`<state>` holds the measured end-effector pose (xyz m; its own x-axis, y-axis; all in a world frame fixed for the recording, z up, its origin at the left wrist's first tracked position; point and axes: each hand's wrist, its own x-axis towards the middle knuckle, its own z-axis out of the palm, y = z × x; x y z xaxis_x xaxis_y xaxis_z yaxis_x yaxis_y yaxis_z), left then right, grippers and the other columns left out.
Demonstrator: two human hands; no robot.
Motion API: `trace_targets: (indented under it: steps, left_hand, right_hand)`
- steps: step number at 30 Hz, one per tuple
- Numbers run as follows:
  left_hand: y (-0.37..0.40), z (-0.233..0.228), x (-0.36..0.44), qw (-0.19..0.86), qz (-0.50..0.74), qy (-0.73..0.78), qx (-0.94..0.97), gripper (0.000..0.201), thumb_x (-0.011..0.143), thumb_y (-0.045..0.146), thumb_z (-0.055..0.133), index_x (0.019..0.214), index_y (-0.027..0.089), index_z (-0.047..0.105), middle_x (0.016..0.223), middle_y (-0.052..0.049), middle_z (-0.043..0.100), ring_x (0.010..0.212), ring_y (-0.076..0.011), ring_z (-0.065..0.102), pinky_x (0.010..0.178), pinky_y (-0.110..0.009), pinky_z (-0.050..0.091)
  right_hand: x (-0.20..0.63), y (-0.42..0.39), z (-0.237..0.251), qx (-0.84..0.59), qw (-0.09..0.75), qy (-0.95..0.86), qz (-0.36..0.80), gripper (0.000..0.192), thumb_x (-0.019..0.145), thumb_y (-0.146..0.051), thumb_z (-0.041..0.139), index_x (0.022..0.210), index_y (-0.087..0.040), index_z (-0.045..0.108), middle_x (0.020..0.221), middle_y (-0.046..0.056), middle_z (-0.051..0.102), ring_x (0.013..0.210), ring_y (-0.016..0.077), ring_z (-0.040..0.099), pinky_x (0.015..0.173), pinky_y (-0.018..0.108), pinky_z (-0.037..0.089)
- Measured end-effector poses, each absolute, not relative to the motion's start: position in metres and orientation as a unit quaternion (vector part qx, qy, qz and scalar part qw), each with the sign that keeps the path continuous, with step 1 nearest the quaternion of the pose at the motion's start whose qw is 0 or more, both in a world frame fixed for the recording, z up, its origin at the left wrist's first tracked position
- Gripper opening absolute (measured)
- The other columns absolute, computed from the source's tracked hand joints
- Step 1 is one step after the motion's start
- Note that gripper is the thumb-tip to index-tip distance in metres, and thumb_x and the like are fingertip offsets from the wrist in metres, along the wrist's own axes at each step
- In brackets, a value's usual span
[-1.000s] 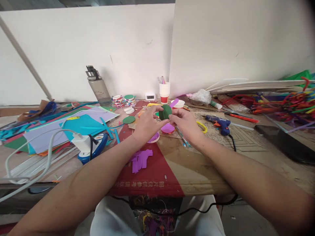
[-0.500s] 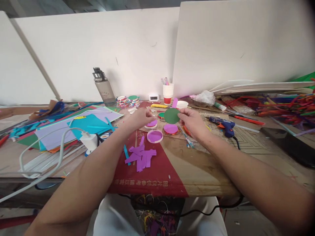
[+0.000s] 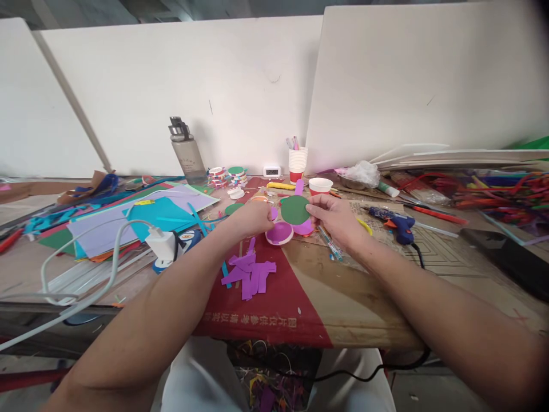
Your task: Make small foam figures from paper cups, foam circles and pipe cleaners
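My right hand (image 3: 333, 216) pinches a flat green paper disc (image 3: 294, 210) by its right edge, holding it above the table. My left hand (image 3: 261, 218) is closed at the upper left rim of a shallow round white dish with a purple inside (image 3: 279, 233), which tilts slightly; its fingertips are partly hidden. Under the green disc, another purple round piece (image 3: 305, 228) shows in part. A purple strip (image 3: 299, 187) stands up behind the disc. Nearer me lies a pile of cut purple strips (image 3: 250, 274).
Coloured paper sheets (image 3: 98, 228), a white charger (image 3: 162, 245) and a bottle (image 3: 189, 154) are on the left. Stacked paper cups (image 3: 297, 163) and a white bowl-like cup (image 3: 320, 185) stand behind. At right are a blue glue gun (image 3: 397, 223) and a black phone-like object (image 3: 506, 260).
My left hand has come down and closed at the purple-lined dish, which has shifted right and away from me and tilted. The green disc stays in my right hand, slightly further left.
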<state>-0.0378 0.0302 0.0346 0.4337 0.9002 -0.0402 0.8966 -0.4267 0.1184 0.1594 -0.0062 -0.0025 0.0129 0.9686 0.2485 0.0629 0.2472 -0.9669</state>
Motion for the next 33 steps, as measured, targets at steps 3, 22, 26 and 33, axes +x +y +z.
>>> trace_targets:
  steps: [3, 22, 26, 33]
  left_hand:
    - [0.033, 0.028, -0.034, 0.043, 0.117, 0.527, 0.841, 0.006, 0.071, 0.020, 0.056, 0.070, 0.018, 0.062, 0.073, -0.007, 0.066, 0.066, -0.0194, 0.058, 0.060, -0.029, 0.037]
    - [0.032, 0.027, -0.028, 0.480, 0.372, 0.385, 0.695, 0.028, 0.075, 0.037, 0.072, 0.095, 0.017, 0.075, 0.097, -0.007, 0.073, 0.076, -0.0139, 0.065, 0.060, -0.021, 0.051]
    - [0.035, 0.023, -0.027, 0.489, 0.382, 0.366, 0.694, 0.032, 0.074, 0.041, 0.073, 0.094, 0.017, 0.076, 0.096, -0.007, 0.074, 0.075, -0.0130, 0.064, 0.063, -0.023, 0.049]
    - [0.044, 0.016, -0.028, 0.469, 0.442, 0.406, 0.648, 0.031, 0.071, 0.042, 0.074, 0.085, 0.014, 0.074, 0.084, -0.007, 0.073, 0.071, -0.0141, 0.064, 0.066, -0.026, 0.051]
  right_hand:
    - [0.157, -0.009, -0.001, -0.436, 0.549, -0.566, 0.435, 0.019, 0.068, -0.033, 0.068, 0.077, -0.018, 0.061, 0.060, -0.005, 0.056, 0.052, 0.0080, 0.048, 0.052, 0.023, 0.038]
    - [0.162, -0.003, -0.001, -0.462, 0.551, -0.564, 0.405, 0.015, 0.069, -0.029, 0.067, 0.076, -0.019, 0.059, 0.061, -0.003, 0.060, 0.052, 0.0097, 0.052, 0.054, 0.025, 0.043]
    - [0.163, -0.003, 0.000, -0.469, 0.548, -0.568, 0.397, 0.017, 0.068, -0.031, 0.069, 0.075, -0.020, 0.058, 0.061, -0.003, 0.059, 0.053, 0.0103, 0.052, 0.054, 0.025, 0.042]
    - [0.165, -0.004, 0.005, -0.450, 0.537, -0.569, 0.430, 0.023, 0.065, -0.034, 0.073, 0.075, -0.019, 0.058, 0.059, -0.005, 0.056, 0.051, 0.0089, 0.050, 0.052, 0.024, 0.041]
